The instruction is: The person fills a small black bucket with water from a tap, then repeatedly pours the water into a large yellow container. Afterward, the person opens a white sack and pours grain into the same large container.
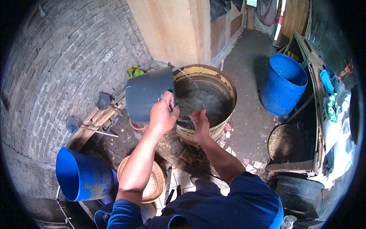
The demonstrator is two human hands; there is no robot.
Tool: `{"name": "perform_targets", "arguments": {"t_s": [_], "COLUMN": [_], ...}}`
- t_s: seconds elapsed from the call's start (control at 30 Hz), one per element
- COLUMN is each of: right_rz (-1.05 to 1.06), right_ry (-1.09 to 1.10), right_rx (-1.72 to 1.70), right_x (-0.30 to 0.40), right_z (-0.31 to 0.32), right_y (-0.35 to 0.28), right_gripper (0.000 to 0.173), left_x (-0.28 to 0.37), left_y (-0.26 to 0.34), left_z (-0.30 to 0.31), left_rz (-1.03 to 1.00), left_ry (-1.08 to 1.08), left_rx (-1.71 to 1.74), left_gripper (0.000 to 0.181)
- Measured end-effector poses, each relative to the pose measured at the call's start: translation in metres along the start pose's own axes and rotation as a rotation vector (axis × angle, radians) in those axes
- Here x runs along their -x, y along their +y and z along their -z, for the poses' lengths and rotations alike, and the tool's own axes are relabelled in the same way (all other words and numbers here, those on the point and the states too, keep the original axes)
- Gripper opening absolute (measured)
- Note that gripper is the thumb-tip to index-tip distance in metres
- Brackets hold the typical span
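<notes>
My left hand [165, 113] grips a dark grey plastic bucket [148, 96] by its side near the rim. The bucket lies tipped on its side in the air, its mouth facing a rusty metal drum [226, 120] with a yellow inner rim. Thin streaks, seemingly water, run from the bucket's mouth. Over the near part of the drum is my right hand [200, 121], its fingers bent near the bucket's wire handle; whether it holds the wire I cannot tell. Dark liquid appears to stand inside the drum.
A blue plastic barrel [281, 88] stands to the right, another blue container [88, 176] lies tilted at lower left. A round woven tray [160, 174] is by my left forearm. Broken tiles [257, 164] and wood planks [97, 123] lie on the floor. A brick wall [71, 57] rises at left.
</notes>
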State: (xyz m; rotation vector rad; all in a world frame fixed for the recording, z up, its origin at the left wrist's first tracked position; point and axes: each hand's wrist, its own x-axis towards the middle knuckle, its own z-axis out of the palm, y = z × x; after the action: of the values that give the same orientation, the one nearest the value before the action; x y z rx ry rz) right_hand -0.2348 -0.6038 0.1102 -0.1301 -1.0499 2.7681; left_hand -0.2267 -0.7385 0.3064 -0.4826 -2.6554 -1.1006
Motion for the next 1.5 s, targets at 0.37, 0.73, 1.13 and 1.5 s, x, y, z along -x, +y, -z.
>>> {"name": "perform_targets", "arguments": {"t_s": [0.37, 0.73, 1.13, 1.5], "right_rz": [0.003, -0.655, -0.927, -0.483], "right_ry": [-0.046, -0.737, -1.027, -1.482], "right_rx": [0.275, 0.642, 0.865, 0.804], "right_x": [0.031, 0.109, 0.353, 0.586], "right_z": [-0.02, -0.074, -0.252, -0.348], "right_y": [0.036, 0.071, 0.212, 0.326], "right_gripper": [0.041, 0.069, 0.049, 0.052], "left_x": [0.063, 0.318, 0.712, 0.974], "left_y": [-0.028, -0.111, -0.127, -0.234], "left_z": [0.057, 0.173, 0.189, 0.129], "left_rz": [0.065, 0.376, 0.566, 1.941], "left_ry": [0.187, 0.574, 1.486, 1.963], "left_rx": [-0.019, 1.056, 0.762, -0.07], "left_gripper": [0.015, 0.022, 0.017, 0.071]}}
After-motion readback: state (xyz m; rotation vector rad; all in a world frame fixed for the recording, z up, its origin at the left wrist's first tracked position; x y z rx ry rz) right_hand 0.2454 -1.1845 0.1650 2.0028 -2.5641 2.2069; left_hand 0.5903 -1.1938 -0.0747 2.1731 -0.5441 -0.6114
